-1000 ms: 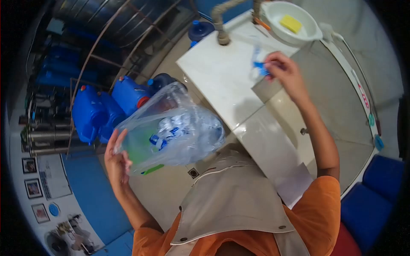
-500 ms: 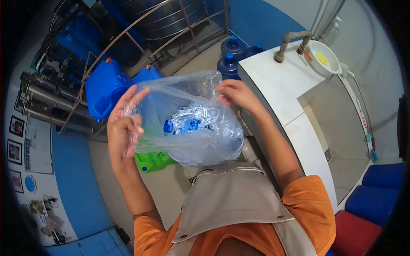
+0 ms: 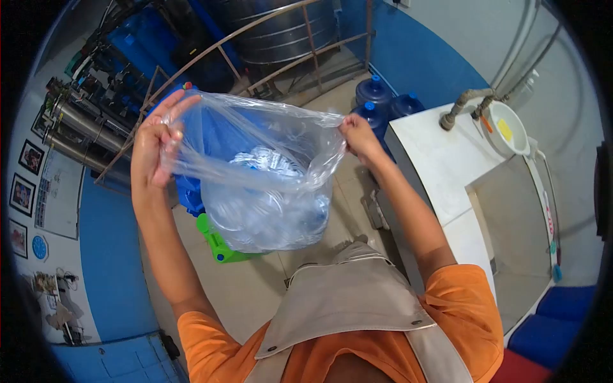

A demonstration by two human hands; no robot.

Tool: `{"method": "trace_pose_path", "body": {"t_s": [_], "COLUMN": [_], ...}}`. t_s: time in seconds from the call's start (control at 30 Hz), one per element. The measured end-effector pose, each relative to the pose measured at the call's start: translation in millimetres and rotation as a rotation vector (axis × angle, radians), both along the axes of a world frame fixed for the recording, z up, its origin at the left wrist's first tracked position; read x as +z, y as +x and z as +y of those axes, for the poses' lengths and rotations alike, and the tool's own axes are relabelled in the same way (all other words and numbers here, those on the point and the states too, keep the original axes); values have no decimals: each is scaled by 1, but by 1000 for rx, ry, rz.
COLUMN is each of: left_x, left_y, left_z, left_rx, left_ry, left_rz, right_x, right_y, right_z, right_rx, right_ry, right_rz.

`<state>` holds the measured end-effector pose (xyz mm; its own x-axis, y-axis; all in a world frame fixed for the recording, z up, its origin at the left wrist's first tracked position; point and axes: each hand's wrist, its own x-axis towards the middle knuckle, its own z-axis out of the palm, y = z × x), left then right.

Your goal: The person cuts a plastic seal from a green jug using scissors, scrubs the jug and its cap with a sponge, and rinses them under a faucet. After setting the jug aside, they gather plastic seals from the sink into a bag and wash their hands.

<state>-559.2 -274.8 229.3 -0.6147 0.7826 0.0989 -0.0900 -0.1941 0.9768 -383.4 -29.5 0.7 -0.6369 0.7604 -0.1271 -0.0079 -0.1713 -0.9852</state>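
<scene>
A large clear plastic bag [image 3: 262, 223] hangs in front of me with its mouth pulled wide. Inside lies a heap of whitish, ring-like pieces [image 3: 271, 161]; their exact kind is hard to make out. My left hand [image 3: 153, 143] holds the left side of the rim, thumb and some fingers closed on the film while other fingers stretch out along it. On the opposite side, my right hand [image 3: 361, 135] pinches the rim's right corner. Below the bag, partly covered by it, a green jug [image 3: 220, 246] stands on the floor.
Blue water jugs [image 3: 373, 96] stand beside a white tiled counter [image 3: 424, 147] on my right, which carries a pipe faucet [image 3: 463, 105] and a white basin [image 3: 495, 137]. A metal railing [image 3: 268, 76] fronts a steel tank [image 3: 281, 32]. Blue containers [image 3: 188, 191] are partly behind the bag.
Both hands and the bag have moved left in view. My right hand, blurred near the rim before, now pinches its corner, and the mouth is stretched wider.
</scene>
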Motion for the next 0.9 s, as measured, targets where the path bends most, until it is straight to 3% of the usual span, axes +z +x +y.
{"method": "trace_pose_path", "body": {"t_s": [0.1,0.17,0.27,0.5,0.57,0.63,0.73,0.9], "left_x": [15,25,34,48,35,23,-17,-106], "left_y": [-35,-55,-95,-117,-132,-133,-148,-159], "left_z": [22,38,67,162,192,223,268,337], "left_rx": [26,26,-30,58,67,78,-288,-299], "left_ry": [-11,-19,-15,56,-7,-92,-291,-440], "left_rz": [33,63,62,57,95,113,233,220], "right_x": [38,91,133,218,217,212,181,118], "right_y": [-24,-19,-26,-6,-7,-16,-31,-61], "right_z": [57,83,130,145,144,141,142,170], "right_rx": [-14,103,160,208,298,356,476,486], "right_ry": [206,224,139,302,331,330,404,201], "right_rz": [126,78,297,362,396,236,94,-18]}}
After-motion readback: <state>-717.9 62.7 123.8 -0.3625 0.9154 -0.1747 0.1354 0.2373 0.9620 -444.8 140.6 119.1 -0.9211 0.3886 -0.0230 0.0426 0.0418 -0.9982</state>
